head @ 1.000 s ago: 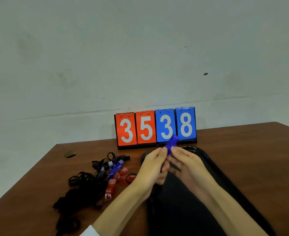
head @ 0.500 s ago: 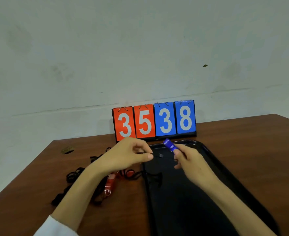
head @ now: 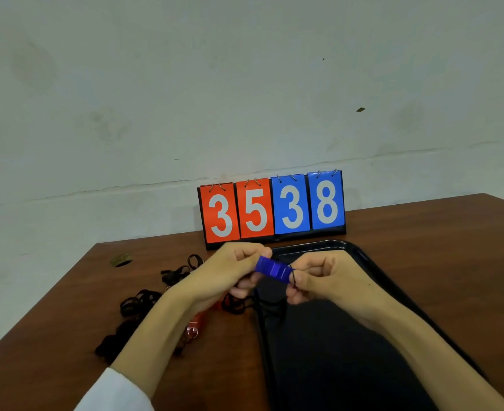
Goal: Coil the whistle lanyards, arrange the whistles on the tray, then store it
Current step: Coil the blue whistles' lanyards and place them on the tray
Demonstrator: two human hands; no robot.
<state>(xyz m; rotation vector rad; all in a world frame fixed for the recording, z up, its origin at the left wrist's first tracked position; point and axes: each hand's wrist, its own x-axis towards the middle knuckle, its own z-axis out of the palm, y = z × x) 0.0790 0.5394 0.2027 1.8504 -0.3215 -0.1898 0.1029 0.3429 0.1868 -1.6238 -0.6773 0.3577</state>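
The left hand [head: 227, 274] and right hand [head: 325, 277] hold a blue whistle [head: 273, 269] between them, raised above the far left corner of the black tray [head: 352, 250]. The whistle's long axis runs nearly level across the view. Its left end sits slightly higher and points toward the left hand, and its right end dips toward the right hand.

The left grip is closed, with thumb and curled fingers pinching the whistle's left end. The right grip is also closed, its fingertips nipping the right end, where a thin black cord loops past the fingers. The lanyard [head: 270, 310] hangs from there in dark strands onto the tray's left edge.

The tray lies on the brown tabletop [head: 437, 247], its long side running away from the person. Left of it is a tangle of black lanyards [head: 139, 302] with a red whistle [head: 199, 320] partly hidden by the left forearm. A scoreboard [head: 271, 209] reading 3 5 3 8 stands just behind the tray, against the wall. A white sleeve [head: 117, 393] shows on the left arm.
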